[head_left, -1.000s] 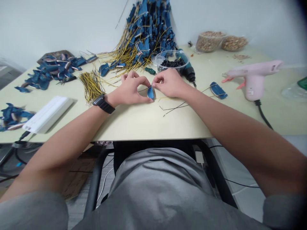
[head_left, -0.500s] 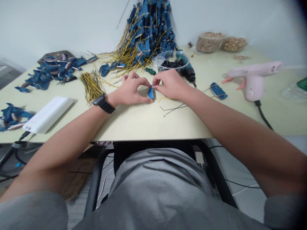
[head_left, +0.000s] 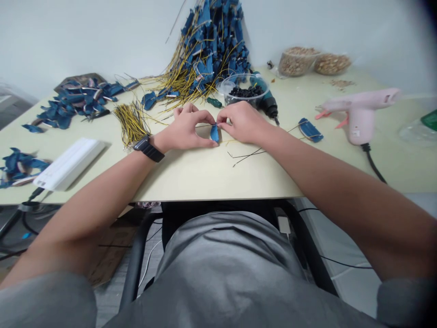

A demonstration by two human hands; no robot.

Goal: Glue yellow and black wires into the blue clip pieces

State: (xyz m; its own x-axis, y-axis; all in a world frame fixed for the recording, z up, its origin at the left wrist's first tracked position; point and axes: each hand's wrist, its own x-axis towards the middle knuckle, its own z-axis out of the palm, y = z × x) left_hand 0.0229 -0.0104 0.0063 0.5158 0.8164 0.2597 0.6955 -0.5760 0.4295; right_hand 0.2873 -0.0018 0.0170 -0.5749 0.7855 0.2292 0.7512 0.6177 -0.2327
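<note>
A small curved blue piece (head_left: 214, 133) is held upright over the table between thumb and forefinger of my left hand (head_left: 189, 127), which wears a black watch. Close against its top edge, my right hand (head_left: 241, 120) pinches with thumb and forefinger; a thin wire seems to run there, but the fingertips cover most of it. Below my right wrist lie loose thin dark wires (head_left: 246, 156). Another blue piece with wires (head_left: 310, 130) rests to the right of my right forearm.
A tall heap of wired blue pieces (head_left: 211, 50) stands at the back. Yellow-black wires (head_left: 129, 120) lie bundled left, near a white box (head_left: 70, 164). A tub of black parts (head_left: 244, 91), a drill (head_left: 269, 105) and a pink glue gun (head_left: 362, 114) sit behind and right.
Both hands stay almost in place around the blue piece. My right hand's fingers have shifted very slightly; nothing has been let go or taken up.
</note>
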